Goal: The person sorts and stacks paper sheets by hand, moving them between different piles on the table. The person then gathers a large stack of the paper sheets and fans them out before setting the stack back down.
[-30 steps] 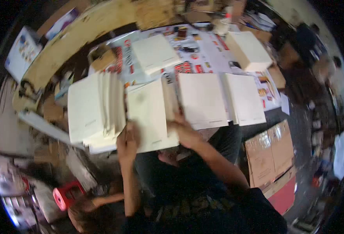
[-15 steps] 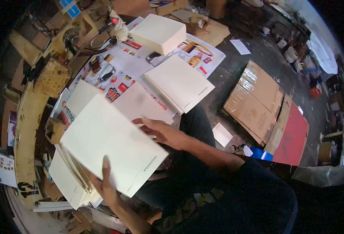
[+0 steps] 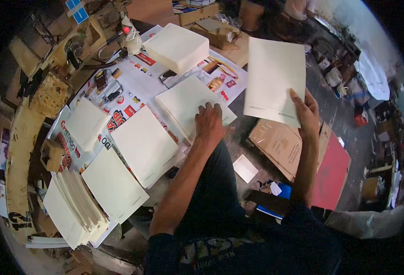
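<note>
Sheaf of pale paper (image 3: 275,75) held up by the right hand (image 3: 307,112), thumb and fingers pinching its near right corner, beyond the poster-covered table (image 3: 135,78) and partly over flattened cardboard (image 3: 275,144). One-corner hold: it could sag or slip floorward should the pinch loosen. Left hand (image 3: 209,121) lies on a pale stack (image 3: 183,98), fingers bent, gripping or not cannot tell; a sideways push might skew it. Left of that hand, neighbouring stacks (image 3: 144,142) crowd edge to edge; freer room right of the right hand, above dark floor (image 3: 337,107).
</note>
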Demonstrator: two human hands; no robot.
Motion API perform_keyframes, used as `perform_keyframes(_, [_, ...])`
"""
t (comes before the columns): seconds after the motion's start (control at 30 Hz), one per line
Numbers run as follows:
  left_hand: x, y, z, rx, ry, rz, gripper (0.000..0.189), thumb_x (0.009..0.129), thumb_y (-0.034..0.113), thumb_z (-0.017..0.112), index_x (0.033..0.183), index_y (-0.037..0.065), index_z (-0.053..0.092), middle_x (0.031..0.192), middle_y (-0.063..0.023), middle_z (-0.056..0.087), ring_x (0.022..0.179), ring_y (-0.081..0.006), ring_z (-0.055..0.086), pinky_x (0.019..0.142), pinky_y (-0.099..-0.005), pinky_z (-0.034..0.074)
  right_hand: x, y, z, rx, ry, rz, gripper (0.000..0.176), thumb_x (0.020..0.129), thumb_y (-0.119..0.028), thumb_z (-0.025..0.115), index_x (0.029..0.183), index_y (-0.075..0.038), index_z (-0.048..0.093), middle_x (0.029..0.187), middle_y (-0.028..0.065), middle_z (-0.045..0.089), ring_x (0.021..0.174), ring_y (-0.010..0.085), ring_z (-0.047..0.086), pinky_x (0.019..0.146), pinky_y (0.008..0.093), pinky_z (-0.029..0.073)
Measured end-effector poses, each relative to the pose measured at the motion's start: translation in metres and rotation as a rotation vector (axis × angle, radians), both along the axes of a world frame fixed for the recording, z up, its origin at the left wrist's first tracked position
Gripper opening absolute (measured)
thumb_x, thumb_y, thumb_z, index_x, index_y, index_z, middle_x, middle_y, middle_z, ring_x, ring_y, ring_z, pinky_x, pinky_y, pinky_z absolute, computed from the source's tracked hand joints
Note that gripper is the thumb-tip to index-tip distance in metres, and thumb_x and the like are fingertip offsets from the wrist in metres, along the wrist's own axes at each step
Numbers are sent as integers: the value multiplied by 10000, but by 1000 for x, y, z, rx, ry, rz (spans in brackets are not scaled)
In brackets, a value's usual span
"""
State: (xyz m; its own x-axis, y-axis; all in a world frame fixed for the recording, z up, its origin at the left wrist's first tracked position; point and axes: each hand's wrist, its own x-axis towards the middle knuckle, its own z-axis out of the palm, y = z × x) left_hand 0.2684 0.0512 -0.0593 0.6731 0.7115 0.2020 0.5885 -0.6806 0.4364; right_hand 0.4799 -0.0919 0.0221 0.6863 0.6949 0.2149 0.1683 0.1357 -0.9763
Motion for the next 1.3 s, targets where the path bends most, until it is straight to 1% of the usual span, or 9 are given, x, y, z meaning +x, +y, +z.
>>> perform_keyframes(0.23, [-34,34,-22,-198,-248,-108,378,731,233,790,950,-31,632,944,-181,682,703,-345,655,638,-382,513,29,39,-52,-128,108,137,304,897,-148,643,1176,-29,625,1015,36,676,851,107,620,761,261,496])
perform_keyframes(0.3, [-66,4,11,-477,-823,148,361,743,224,783,971,-12,633,889,-141,679,706,-318,655,642,-373,514,36,65,-79,-251,127,281,373,865,-150,666,1215,-34,608,1015,30,679,887,130,626,800,270,495])
perform_keyframes(0.47, [-149,-31,31,17,167,336,680,698,366,813,1205,52,488,1206,-142,556,1186,-332,494,1065,-573,240,1,132,-136,-371,60,434,434,867,-163,647,1257,11,567,1108,56,649,975,135,607,842,273,482])
perform_keyframes(0.7, [-194,-35,19,-145,-90,247,483,711,143,783,1128,28,568,1125,-195,610,1078,-365,562,1084,-594,221,-40,141,-99,-353,56,976,581,952,-438,476,1305,21,520,1294,162,551,1202,169,509,1033,314,381])
perform_keyframes(0.77, [-201,-32,15,-52,-225,257,268,760,119,744,985,26,631,954,-156,661,928,-346,619,1071,-573,258,-41,145,-109,-399,470,671,581,934,-419,543,1297,33,519,1258,158,576,1179,168,526,999,316,410])
perform_keyframes(0.83, [-209,-34,18,-131,-240,273,140,802,99,707,883,5,642,780,-162,654,769,-334,642,959,-487,415,-47,148,-117,-536,-164,549,602,895,-399,627,1285,47,520,1199,146,609,1108,170,563,948,305,442])
perform_keyframes(0.9, [-217,-42,17,-252,-528,513,163,845,105,690,762,-27,643,664,-135,650,597,-167,630,575,-251,481,-51,143,-104,-486,-34,548,617,851,-344,687,1285,60,515,1176,149,620,1069,182,577,912,295,459])
perform_keyframes(1.1, [-228,-47,29,-555,-774,747,335,836,182,746,596,28,570,565,-13,599,533,-69,552,550,-237,484,-67,142,-92,-413,87,384,469,841,-215,645,1265,-23,581,1213,116,607,1096,207,567,944,298,439])
perform_keyframes(1.3, [-235,-57,14,-654,-1321,748,249,836,154,749,942,-53,661,768,-80,682,667,-108,654,606,-221,559,-84,139,-91,-236,83,414,433,919,-206,582,1314,-33,539,1268,117,568,1128,206,543,981,323,416])
